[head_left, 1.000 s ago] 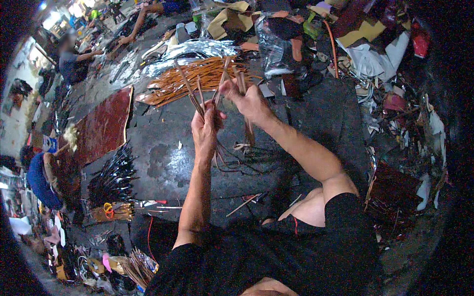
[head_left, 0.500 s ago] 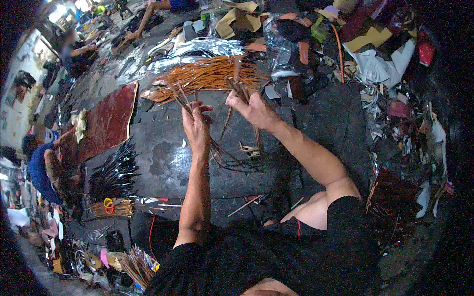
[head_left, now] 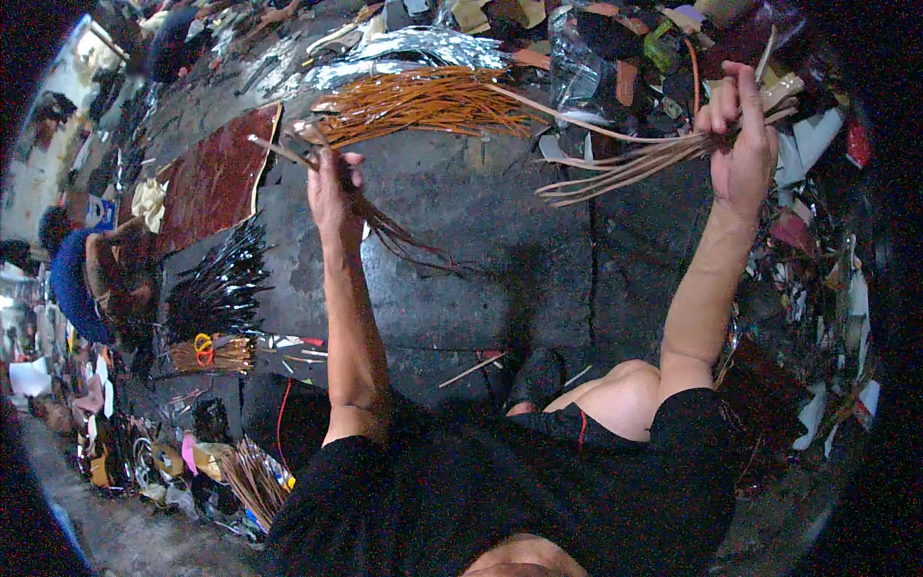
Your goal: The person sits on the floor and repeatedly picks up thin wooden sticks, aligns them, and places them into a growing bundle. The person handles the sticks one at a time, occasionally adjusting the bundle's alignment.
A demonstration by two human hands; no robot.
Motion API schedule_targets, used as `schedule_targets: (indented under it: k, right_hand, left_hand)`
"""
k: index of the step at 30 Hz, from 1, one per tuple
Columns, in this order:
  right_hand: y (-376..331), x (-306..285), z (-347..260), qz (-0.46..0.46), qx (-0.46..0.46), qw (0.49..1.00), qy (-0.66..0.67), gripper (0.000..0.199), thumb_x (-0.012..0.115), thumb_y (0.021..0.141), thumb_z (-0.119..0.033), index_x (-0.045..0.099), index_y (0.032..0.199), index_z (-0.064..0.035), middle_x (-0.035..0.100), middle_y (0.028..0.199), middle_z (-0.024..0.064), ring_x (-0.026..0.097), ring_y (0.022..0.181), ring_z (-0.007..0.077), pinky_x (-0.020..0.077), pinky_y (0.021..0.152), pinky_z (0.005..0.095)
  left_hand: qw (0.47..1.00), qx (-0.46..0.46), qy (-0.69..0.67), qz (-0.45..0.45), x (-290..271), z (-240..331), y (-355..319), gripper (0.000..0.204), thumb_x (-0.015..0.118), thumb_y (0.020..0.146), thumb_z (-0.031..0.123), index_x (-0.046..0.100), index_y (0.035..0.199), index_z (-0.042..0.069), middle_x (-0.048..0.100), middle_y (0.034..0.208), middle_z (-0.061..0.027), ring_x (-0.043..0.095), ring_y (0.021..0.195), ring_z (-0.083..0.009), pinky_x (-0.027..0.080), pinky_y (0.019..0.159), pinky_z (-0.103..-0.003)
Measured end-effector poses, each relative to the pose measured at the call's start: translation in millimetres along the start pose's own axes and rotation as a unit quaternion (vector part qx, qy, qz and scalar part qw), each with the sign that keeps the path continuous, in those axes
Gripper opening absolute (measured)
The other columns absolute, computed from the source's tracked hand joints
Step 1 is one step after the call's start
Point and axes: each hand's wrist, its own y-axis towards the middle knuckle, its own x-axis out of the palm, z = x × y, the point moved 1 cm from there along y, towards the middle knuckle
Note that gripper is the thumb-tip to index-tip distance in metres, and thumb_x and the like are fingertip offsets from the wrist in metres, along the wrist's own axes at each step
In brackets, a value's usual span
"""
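While gripped: tan strips (head_left: 625, 163), silver foil (head_left: 404, 48) beyond.

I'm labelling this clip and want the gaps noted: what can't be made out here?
Head view only.
- Left hand: its fingers wrap the dark strips, hiding how many it holds.
- Right hand: the tan strips blur together; no count possible.
- Picture rim: black, cutting off the scraps at right.
- Black bundle: too small to identify.

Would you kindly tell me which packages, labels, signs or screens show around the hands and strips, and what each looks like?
Clear plastic bag: top centre, beyond the orange strip pile, crumpled and glossy.
Cardboard pieces: top edge, flat, tan.
Silvery foil sheet: behind the pile, crinkled and shiny.
No sign or screen can be made out.
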Motion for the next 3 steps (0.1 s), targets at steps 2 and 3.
schedule_targets:
  k: [2,3]
  right_hand:
    - [-7,-7,12,-0.121,0.048,0.988,-0.080,0.032,0.048,0.095,-0.036,0.055,0.094,-0.0051,0.045,0.058,-0.0017,0.047,0.052,0.0085,0.0397,0.051,0.0226]
    - [-5,-12,10,-0.117,0.044,0.989,-0.080,0.032,0.048,0.095,-0.036,0.055,0.094,-0.0051,0.045,0.058,-0.0017,0.047,0.052,0.0085,0.0397,0.051,0.0226]
  left_hand:
    - [0.992,-0.038,0.110,-0.044,19,7,-12,0.041,0.054,0.091,0.046,0.055,0.110,0.009,0.061,0.085,-0.0009,0.049,0.067,-0.0093,0.037,0.060,-0.024]
    - [0.987,-0.026,0.146,-0.058,30,7,-17,0.046,0.052,0.091,0.048,0.055,0.113,0.008,0.060,0.083,-0.0013,0.049,0.069,-0.0123,0.038,0.061,-0.026]
